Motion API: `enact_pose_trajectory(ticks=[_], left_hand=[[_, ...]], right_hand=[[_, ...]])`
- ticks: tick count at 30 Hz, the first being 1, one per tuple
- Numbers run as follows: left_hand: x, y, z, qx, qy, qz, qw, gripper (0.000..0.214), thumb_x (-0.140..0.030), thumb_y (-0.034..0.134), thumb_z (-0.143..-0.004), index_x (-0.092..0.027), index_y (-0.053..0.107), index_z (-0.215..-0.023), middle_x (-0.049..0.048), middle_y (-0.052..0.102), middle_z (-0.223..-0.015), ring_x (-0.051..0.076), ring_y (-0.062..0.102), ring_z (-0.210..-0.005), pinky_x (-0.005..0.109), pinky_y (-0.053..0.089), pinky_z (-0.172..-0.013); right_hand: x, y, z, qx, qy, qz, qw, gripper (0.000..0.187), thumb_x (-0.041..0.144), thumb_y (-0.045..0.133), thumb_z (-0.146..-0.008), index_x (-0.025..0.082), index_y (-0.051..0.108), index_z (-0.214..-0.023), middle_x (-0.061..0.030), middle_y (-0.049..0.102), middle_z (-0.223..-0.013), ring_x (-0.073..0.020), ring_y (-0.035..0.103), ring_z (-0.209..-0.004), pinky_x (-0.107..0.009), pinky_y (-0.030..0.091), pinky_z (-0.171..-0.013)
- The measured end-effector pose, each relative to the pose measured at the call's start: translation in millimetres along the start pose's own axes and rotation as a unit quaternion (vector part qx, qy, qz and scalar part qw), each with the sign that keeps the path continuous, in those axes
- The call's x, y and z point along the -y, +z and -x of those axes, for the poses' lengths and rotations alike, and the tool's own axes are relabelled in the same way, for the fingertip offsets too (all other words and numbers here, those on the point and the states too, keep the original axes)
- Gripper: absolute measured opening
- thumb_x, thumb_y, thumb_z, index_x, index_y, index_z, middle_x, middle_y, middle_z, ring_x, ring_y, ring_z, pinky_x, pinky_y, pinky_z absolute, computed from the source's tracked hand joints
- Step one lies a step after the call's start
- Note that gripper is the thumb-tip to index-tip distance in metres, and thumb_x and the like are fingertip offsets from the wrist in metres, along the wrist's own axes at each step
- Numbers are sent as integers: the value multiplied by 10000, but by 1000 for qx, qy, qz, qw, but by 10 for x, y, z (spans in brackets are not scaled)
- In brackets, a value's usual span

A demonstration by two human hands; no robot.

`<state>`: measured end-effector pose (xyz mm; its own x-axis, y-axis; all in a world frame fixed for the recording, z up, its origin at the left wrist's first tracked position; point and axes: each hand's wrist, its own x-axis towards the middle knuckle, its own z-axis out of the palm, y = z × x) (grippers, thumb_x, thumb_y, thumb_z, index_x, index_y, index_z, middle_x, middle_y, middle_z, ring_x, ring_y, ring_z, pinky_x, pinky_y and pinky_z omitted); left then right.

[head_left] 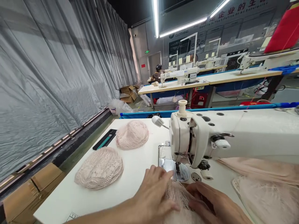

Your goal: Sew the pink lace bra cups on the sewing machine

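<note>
A piece of pale pink lace fabric [176, 194] lies in front of the presser foot [178, 169] of a white sewing machine [187, 133]. My left hand [154, 189] grips the lace from the left, its fingertips by the metal needle plate and its thumb on the cloth. On the other side, my right hand [211, 199] has curled fingers holding the lace's right edge. The lower part of the cloth runs out of the picture. Whether its far edge is under the foot, I cannot tell.
Two lace-covered cup shapes [99, 168] sit on the white table [133, 165] at left, beside a black-and-teal case [105, 140]. More pink fabric [268, 193] lies under the machine arm at right. A cardboard box [32, 189] stands lower left. A person [157, 73] sits farther back.
</note>
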<state>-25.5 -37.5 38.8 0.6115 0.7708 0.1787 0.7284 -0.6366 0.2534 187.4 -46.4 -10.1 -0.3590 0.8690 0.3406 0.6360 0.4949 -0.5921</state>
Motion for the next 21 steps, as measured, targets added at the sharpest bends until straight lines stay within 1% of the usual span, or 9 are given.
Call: enact_pose_trajectory(ticks=[1, 3, 5, 7, 9, 12, 17, 19, 21], left_hand=[[25, -17, -91, 26, -34, 36, 998, 595, -418, 746, -693, -181, 506, -1183, 59, 584, -967, 212, 523, -873, 348, 470, -754], [41, -35, -218, 74, -91, 91, 989, 411, -341, 765, -679, -199, 594, -1025, 8, 579, -821, 200, 519, -828, 326, 451, -739], [23, -53, -272, 93, -128, 116, 981, 176, -255, 735, -710, -197, 624, -835, -18, 552, -735, 179, 516, -804, 281, 428, -718], [-7, -86, -282, 92, -139, 130, 977, 112, -217, 714, -722, -185, 609, -747, -18, 549, -767, 159, 513, -803, 242, 408, -691], [-27, -135, -286, 99, -149, 151, 972, 133, -216, 717, -713, -173, 592, -726, -24, 551, -790, 133, 508, -769, 205, 385, -644], [-25, -211, -310, 134, -195, 229, 944, 187, -241, 733, -691, -157, 573, -739, -53, 519, -675, 97, 466, -644, 173, 328, -537], [21, -275, -363, 184, -200, 335, 902, 481, -250, 784, -572, -183, 616, -1018, -72, 497, -666, 89, 423, -611, 172, 277, -505], [28, -270, -386, 191, -196, 355, 894, 322, -297, 692, -682, -158, 657, -971, -63, 464, -618, 82, 391, -575, 180, 261, -493], [27, -251, -416, 183, -203, 359, 892, 218, -289, 567, -780, -118, 684, -848, -51, 430, -565, 77, 358, -536, 188, 259, -481]], right_hand=[[3, 7, -7, -8, -3, -13, 1000, 173, 251, 405, -874, 259, 577, -857, 9, 676, -739, -163, 664, -634, -227, 515, -544], [-4, 18, -21, -21, -19, -27, 999, 196, 267, 386, -881, 252, 579, -849, 0, 668, -735, -165, 650, -612, -236, 505, -534], [-14, 21, -26, -29, -19, -24, 999, 173, 287, 404, -877, 255, 573, -863, 8, 656, -715, -162, 635, -576, -236, 495, -507], [-9, 8, -28, -34, 4, -16, 999, 165, 337, 416, -888, 268, 564, -918, 17, 653, -722, -162, 636, -579, -236, 490, -493], [18, -25, -39, -16, 21, -19, 999, 197, 380, 388, -912, 281, 558, -901, 22, 657, -730, -164, 647, -613, -234, 492, -504], [82, -99, -89, 31, 29, -56, 997, 315, 385, 337, -942, 261, 535, -730, 18, 636, -665, -162, 635, -608, -227, 474, -495], [130, -138, -159, 58, 22, -133, 989, 323, 396, 376, -935, 234, 549, -716, 8, 618, -631, -158, 608, -582, -220, 426, -435], [102, -105, -150, 42, 11, -99, 994, 313, 364, 364, -936, 236, 545, -716, 14, 609, -610, -148, 595, -540, -211, 395, -389], [59, -77, -129, -37, -9, 14, 999, 346, 338, 322, -944, 241, 531, -686, 25, 579, -554, -138, 563, -465, -212, 379, -363]])
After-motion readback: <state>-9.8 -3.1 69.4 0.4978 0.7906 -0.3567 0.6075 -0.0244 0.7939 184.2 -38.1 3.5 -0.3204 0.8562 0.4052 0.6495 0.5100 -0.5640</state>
